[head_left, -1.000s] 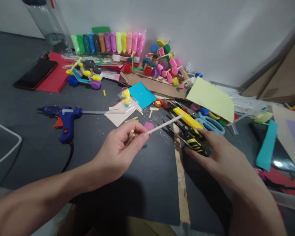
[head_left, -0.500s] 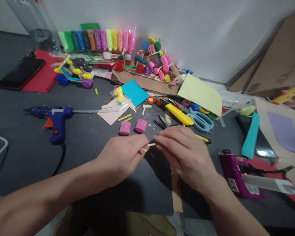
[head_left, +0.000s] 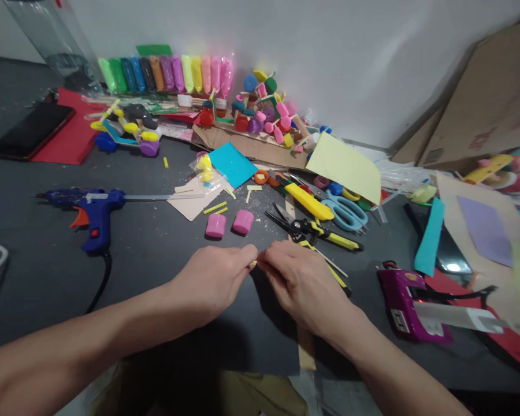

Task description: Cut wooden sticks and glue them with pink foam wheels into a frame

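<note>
— Hands first, please, with the pliers (head_left: 301, 227) as landmark.

— Left hand (head_left: 216, 280): narrow, curled round the stick (head_left: 254, 263), of which only a pale end shows. Right hand (head_left: 301, 283): narrow as well, fingertips drawn together and almost meeting the left. Whether they grip anything cannot be told. Both hands are on the wearer's side of the pliers; the stick is left of the pliers and nearer the wearer.

— Step in hand?

— Judged by the pose, close two-handed work on the stick. The next move would seem to call for a steady pinch and modest force, as so thin a piece may snap.

— Loose parts?

— Two pink pieces (head_left: 215, 225), left of the pliers, slightly apart from each other. One loose stick (head_left: 333, 263), on the wearer's side of the pliers, near the right hand. Knife (head_left: 309, 202), just beyond the pliers.

— Containers?

— Bottle (head_left: 52, 34), far left of and beyond the pliers: clear liquid in the lower part. Sleeves (head_left: 169, 74), also beyond and left: filled, one colour each, substance not established. Small bag (head_left: 216, 184), left of and beyond the pliers, with yellow bits (head_left: 205, 167); whether these are inside or on top is unclear.
</note>
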`<state>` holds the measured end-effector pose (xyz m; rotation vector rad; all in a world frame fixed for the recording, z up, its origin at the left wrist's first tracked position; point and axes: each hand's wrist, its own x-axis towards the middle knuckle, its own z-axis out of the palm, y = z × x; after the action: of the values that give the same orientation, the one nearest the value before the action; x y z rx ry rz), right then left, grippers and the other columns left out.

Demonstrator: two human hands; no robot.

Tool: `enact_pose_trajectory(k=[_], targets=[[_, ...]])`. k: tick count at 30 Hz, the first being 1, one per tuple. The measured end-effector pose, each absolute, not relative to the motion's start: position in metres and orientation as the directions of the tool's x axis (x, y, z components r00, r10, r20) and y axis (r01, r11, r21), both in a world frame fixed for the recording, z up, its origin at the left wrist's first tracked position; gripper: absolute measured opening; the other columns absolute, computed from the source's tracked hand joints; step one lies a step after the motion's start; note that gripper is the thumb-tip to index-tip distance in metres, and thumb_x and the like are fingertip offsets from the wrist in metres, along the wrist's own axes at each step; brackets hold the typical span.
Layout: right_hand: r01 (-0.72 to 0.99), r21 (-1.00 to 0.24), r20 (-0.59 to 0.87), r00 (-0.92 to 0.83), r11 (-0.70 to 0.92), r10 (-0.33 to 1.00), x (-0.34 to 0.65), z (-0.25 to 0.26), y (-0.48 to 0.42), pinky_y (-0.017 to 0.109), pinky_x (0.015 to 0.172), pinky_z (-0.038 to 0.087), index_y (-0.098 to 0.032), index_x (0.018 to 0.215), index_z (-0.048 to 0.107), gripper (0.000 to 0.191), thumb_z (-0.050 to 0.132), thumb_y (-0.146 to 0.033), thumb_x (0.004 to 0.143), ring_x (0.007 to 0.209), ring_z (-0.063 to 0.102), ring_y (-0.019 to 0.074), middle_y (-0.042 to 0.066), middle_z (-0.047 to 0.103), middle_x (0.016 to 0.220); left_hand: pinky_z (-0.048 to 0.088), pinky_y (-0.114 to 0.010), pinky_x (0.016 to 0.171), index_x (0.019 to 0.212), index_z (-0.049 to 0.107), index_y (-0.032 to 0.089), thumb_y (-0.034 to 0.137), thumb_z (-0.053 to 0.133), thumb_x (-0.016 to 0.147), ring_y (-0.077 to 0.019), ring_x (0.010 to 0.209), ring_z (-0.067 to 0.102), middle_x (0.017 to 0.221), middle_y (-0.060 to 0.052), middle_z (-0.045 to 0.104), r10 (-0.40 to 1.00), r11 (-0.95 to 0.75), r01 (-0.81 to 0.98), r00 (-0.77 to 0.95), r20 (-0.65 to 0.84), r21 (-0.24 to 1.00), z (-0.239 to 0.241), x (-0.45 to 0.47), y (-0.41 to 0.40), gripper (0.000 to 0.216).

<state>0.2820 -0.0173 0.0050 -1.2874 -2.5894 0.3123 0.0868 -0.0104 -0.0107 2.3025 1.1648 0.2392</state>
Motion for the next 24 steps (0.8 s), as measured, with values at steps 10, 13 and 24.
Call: enact_pose_trajectory(k=[10,13,24], targets=[[0.804,-0.209,0.119,-0.544,0.557,0.83,0.277,0.005,-0.023,0.03,0.061,0.031,-0.019,0.074,0.058,0.025,0.049,-0.012,0.096,0.064,0.048,0.0171,0.002,0.058,0.069,0.034,-0.029,0.058,0.087,0.051,0.021,0.025,0.036,0.101,-0.0203,0.066,0.064,0.077,-0.004,0.069,0.801,-0.439,0.746,0.577,-0.157,0.5,-0.006,0.093,-0.011,0.021],[0.814,-0.185,0.12,-0.538,0.551,0.834,0.276,0.004,-0.024,0.03,0.06,0.029,-0.019,0.074,0.058,0.024,0.051,-0.011,0.095,0.063,0.048,0.0169,0.002,0.058,0.068,0.034,-0.029,0.057,0.089,0.052,0.021,0.024,0.036,0.101,-0.0211,0.067,0.065,0.077,-0.004,0.069,0.806,-0.438,0.759,0.568,-0.163,0.482,-0.005,0.094,-0.011,0.02],[0.864,-0.182,0.181,-0.44,0.469,0.88,0.288,-0.001,-0.012,0.033,0.062,0.034,-0.018,0.078,0.065,0.025,0.049,-0.017,0.098,0.067,0.057,0.0212,0.007,0.066,0.073,0.036,-0.029,0.061,0.091,0.053,0.021,0.026,0.038,0.101,-0.0207,0.069,0.063,0.075,-0.002,0.065,0.851,-0.324,0.73,0.503,-0.153,0.602,-0.001,0.097,-0.016,0.018]])
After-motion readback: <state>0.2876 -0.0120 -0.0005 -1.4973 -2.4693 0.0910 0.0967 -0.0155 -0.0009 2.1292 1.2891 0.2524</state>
